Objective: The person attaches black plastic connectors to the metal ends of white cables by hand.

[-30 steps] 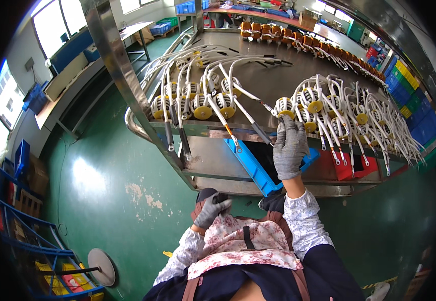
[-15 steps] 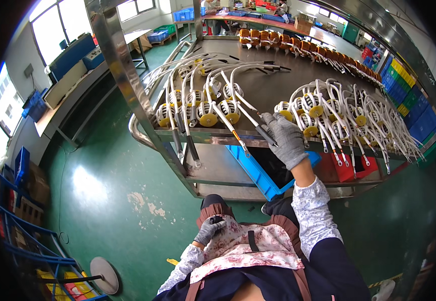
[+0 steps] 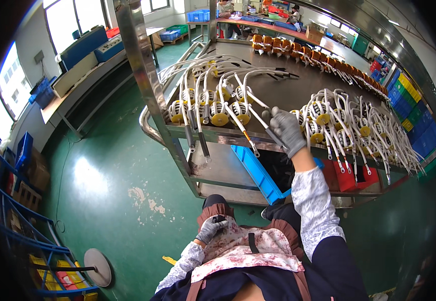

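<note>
My right hand (image 3: 287, 133), in a grey glove, is closed at the near edge of the metal rack. Its curled fingers are on a white cable, beside the black sleeve (image 3: 275, 137) near the cable's end; the palm side is hidden. That cable comes from a group of round coils (image 3: 219, 115) with yellow end discs and black-and-white windings. Several of their cables hang over the edge, some with black sleeves (image 3: 204, 144) and metal ring lugs. Low at my lap, my gloved left hand (image 3: 210, 230) is closed around small black pieces (image 3: 219, 218), probably sleeves.
More coils with white cables (image 3: 363, 128) crowd the shelf's right side. Orange-brown wound coils (image 3: 298, 50) line its back. Below stand a blue crate (image 3: 259, 175) with dark contents and a red bin (image 3: 361, 179). A metal post (image 3: 145, 65) rises at the rack's left corner.
The view has shifted, moving the rack right and slightly down in the picture. Against the rack, my right hand has moved up along the cable and its fingers have curled. My left hand stays put.
</note>
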### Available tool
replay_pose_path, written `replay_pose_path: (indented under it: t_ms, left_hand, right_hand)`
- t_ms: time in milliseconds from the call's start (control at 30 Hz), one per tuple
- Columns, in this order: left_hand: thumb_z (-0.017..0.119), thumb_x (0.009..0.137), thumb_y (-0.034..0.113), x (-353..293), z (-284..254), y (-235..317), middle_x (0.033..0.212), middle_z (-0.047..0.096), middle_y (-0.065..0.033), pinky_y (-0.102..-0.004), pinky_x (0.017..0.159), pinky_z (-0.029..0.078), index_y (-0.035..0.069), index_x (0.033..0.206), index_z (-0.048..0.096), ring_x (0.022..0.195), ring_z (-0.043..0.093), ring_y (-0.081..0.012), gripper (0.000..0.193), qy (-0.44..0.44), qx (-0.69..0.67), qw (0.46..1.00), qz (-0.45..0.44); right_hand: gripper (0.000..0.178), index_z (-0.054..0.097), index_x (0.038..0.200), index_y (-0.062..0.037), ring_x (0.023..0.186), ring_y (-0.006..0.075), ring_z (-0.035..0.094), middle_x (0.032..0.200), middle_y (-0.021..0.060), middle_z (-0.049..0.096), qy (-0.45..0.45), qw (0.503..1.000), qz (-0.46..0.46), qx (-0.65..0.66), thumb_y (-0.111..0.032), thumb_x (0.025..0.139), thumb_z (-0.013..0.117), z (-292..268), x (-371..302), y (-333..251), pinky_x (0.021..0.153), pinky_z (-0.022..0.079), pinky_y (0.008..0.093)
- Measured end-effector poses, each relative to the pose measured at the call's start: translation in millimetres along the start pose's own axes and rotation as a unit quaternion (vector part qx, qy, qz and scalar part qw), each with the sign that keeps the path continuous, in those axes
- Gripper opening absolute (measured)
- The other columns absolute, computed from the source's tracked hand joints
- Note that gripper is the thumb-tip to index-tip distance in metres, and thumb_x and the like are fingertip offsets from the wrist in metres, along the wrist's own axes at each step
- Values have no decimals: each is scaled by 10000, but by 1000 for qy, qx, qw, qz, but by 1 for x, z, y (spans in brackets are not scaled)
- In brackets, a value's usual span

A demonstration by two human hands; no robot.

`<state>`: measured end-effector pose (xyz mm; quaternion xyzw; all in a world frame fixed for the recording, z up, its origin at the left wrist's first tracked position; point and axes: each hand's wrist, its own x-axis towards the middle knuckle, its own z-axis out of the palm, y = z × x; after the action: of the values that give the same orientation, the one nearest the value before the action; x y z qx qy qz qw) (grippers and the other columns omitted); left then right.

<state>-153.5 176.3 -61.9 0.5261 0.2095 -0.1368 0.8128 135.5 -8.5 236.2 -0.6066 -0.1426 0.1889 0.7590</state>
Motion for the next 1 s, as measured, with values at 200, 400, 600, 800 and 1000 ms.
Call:
replay_pose_path:
  t_ms: [200, 400, 600, 800, 1000]
  left_hand:
    - [720, 825, 138, 2, -3, -1, 836, 646, 15, -253, 652, 492, 34, 998, 649, 721, 586, -85, 214, 4, 15, 1000, -12]
    - [721, 826, 149, -4, -1, 1, 849, 649, 21, -243, 684, 488, 28, 1002, 651, 743, 587, -84, 225, 17, -12, 1000, -4]
    - [705, 833, 136, -3, 1, 8, 812, 642, 33, -243, 689, 489, 42, 1000, 653, 737, 587, -82, 198, 1, 35, 999, -25]
    - [643, 843, 60, -14, 4, 3, 832, 637, 0, -265, 669, 507, 34, 972, 631, 722, 600, -121, 132, 27, -84, 996, 18]
    - [604, 879, 94, -17, 12, 17, 932, 652, -33, -271, 763, 520, -7, 1094, 620, 814, 623, -130, 237, -39, -35, 997, 51]
  right_hand:
    - [382, 560, 1139, 13, 447, 64, 425, 613, -38, 474, -86, 987, 92, 97, -317, 951, 533, 10, -3, -19, 410, 383, 213]
    - [279, 570, 1105, -40, 806, 317, 659, 942, 156, 666, 143, 646, -280, -696, -237, 911, 529, 16, -14, -15, 692, 500, 442]
    - [369, 616, 973, 6, 550, 46, 528, 701, 7, 599, -116, 982, 99, 108, -349, 944, 520, -6, 9, -18, 440, 370, 139]
    - [302, 597, 833, -42, 516, 99, 502, 741, 45, 586, -59, 979, 140, 134, -335, 903, 573, -16, 6, -17, 435, 412, 193]
    - [253, 582, 804, -20, 555, 139, 524, 733, 96, 587, -112, 951, 171, 232, -262, 871, 615, -16, 16, -17, 486, 461, 217]
